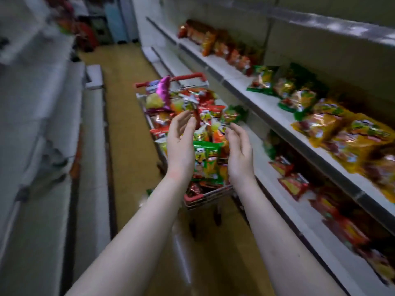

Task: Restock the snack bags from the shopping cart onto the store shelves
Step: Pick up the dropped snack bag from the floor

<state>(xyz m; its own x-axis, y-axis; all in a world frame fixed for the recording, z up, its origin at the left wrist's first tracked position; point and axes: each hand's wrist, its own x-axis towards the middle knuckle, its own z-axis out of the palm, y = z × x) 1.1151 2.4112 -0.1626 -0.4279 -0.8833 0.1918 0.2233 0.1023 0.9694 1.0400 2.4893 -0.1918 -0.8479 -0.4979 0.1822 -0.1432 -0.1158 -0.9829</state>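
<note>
A small shopping cart point(208, 196) with a red handle stands in the aisle, heaped with several snack bags in red, green, orange and purple. My left hand point(181, 144) and my right hand point(240, 151) hover over the heap, palms facing each other, fingers relaxed, holding nothing. A green snack bag point(208, 161) lies on the pile between my wrists. On the right, the shelves point(252, 97) carry rows of orange, green and yellow snack bags point(342, 133), with red snack bags point(295, 184) on the lower shelf. The picture is blurred.
White shelving point(42, 124) lines the left side of the aisle, mostly bare near me. The yellow floor point(126, 116) runs ahead between the two shelf rows. More goods stand blurred at the far end.
</note>
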